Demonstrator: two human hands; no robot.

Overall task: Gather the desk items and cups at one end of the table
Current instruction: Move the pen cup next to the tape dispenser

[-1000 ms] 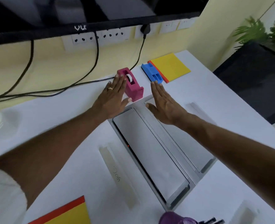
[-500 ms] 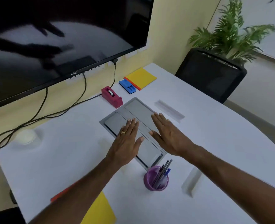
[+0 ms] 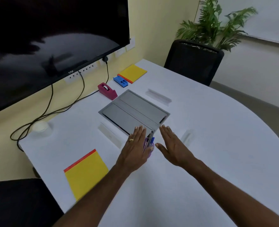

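A white counter (image 3: 209, 128) runs along a yellow wall, bare toward its curved right edge. Left hand (image 3: 135, 149) and right hand (image 3: 173, 148), both flat and empty, flank the pen cup (image 3: 149, 145) just beside the grey hatch (image 3: 134, 110).

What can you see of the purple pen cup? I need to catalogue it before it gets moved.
The purple pen cup looks like translucent plastic and stands upright on the white table, at the near corner of the grey panel. It holds several pens, one blue. The left hand hides most of it; whether they touch is unclear.
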